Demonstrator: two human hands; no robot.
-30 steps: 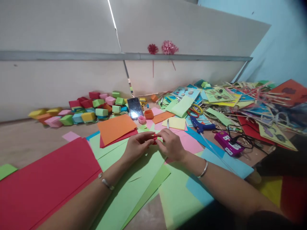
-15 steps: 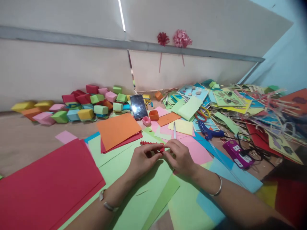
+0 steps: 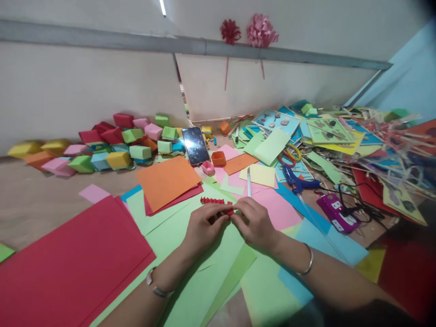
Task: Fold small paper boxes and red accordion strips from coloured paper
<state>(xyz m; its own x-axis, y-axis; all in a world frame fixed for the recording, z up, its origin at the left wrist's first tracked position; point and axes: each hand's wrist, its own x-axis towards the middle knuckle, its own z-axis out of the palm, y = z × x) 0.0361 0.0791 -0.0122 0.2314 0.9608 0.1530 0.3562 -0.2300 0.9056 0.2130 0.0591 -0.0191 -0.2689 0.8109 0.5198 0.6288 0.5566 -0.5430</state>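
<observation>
Between my fingertips is a small folded piece of red paper (image 3: 230,210). My left hand (image 3: 206,227) pinches it from the left, and my right hand (image 3: 255,223) pinches its right side; the fingers partly hide it. Just beyond my left fingers lies a zigzag-folded red paper strip (image 3: 212,200). Whether this strip joins the piece in my hands I cannot tell. Light green paper sheets (image 3: 180,247) lie beneath both hands. A craft knife (image 3: 249,182) rests on a pale yellow sheet (image 3: 264,175) beyond my right hand.
Red sheets (image 3: 75,263) cover the left front, with orange paper (image 3: 168,182) behind. Folded paper boxes (image 3: 117,160) and a phone (image 3: 195,145) stand farther back. At right lie a blue glue gun (image 3: 299,182), scissors (image 3: 290,155) and a purple power strip (image 3: 335,211) with cables.
My view has tilted down slightly, so the background sits higher. My hands stay together on the red paper with little movement, and more of the zigzag strip shows.
</observation>
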